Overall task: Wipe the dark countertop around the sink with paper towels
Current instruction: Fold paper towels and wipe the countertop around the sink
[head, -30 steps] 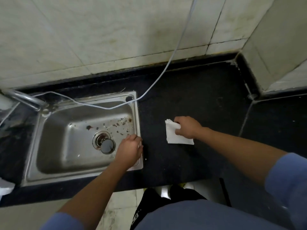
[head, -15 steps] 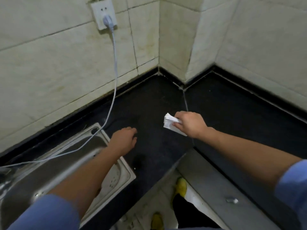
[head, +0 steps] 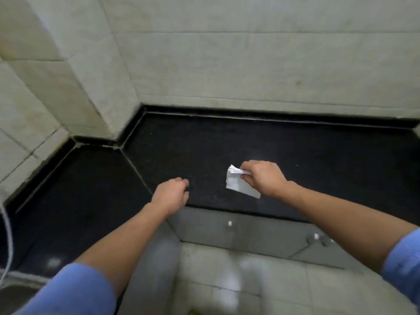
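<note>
The tiled wall [head: 250, 64] rises well beyond both sets of fingertips and juts out in a corner ahead and to the left of the left fingers. The dark countertop [head: 227, 142] lies under and ahead of the fingers. It bends at a seam that runs from that corner down toward the left knuckles. Nearer the body than the fingers is the pale tiled floor [head: 227, 280] (blurred here). Between the floor and the counter's front edge run grey cabinet fronts [head: 261, 233].

Two bare forearms reach in, each from a blue sleeve [head: 75, 292]. The left hand [head: 171, 195] is over the counter's front edge by the seam, its fingers loosely curled and holding nothing. Whether they touch the surface cannot be told.

The right hand [head: 263, 178] is to the right of the left fingers and a little farther out. Its thumb and fingers are pinched on a folded white paper towel [head: 238, 184]. The towel sticks out left of the fingertips and trails under them toward the front edge, over the dark stone. Contact with the counter is not clear.

Far left of the left fingers, a thin white cable [head: 9, 235] runs down the edge of the view.
</note>
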Tool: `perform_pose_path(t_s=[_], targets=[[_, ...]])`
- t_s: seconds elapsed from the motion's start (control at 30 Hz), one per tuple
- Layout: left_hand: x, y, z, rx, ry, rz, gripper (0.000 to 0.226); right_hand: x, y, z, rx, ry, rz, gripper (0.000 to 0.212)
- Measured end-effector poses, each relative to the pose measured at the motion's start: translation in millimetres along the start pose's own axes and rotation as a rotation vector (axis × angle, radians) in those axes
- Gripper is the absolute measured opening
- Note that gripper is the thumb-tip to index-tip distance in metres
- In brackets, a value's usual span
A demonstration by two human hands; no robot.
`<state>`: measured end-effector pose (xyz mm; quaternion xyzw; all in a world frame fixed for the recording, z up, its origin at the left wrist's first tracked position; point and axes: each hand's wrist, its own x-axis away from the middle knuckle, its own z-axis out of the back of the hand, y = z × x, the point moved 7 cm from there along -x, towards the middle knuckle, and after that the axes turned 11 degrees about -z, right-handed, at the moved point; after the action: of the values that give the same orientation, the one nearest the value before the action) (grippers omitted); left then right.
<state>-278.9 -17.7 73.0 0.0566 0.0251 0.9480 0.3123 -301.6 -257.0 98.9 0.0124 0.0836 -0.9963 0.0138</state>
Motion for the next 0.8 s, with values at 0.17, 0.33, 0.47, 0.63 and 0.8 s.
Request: perform_pose_path(t_s=[0.17, 0.33, 0.47, 0.63, 0.8], targets=[[-95.3, 157.7, -8.6, 0.015, 0.019, -0.202, 0.026, 72.1, 160.7, 28.4, 0.043, 0.025, -0.195, 0.022], [-158.4, 315.9, -22.1, 0.046, 0.004, -0.406, 0.027, 143.8, 302.4, 50.6, 0.066, 0.023, -0.396, 0.02], [-200.1, 409.5, -24.4, 0.004, -0.031, -0.592, 0.021, 189.8, 388.1, 63.6, 0.082, 0.048, -0.544, 0.019], [-273.7, 501.9, -33.7, -0.019, -0.064, -0.766, 0.023, 236.6, 478.2, 68.0, 0.047, 0.081, -0.724, 0.016], [-343.4, 604.9, -37.4, -0.013, -0.087, -0.94, 0.024, 275.0, 563.9, 86.6, 0.039, 0.112, -0.915, 0.015]])
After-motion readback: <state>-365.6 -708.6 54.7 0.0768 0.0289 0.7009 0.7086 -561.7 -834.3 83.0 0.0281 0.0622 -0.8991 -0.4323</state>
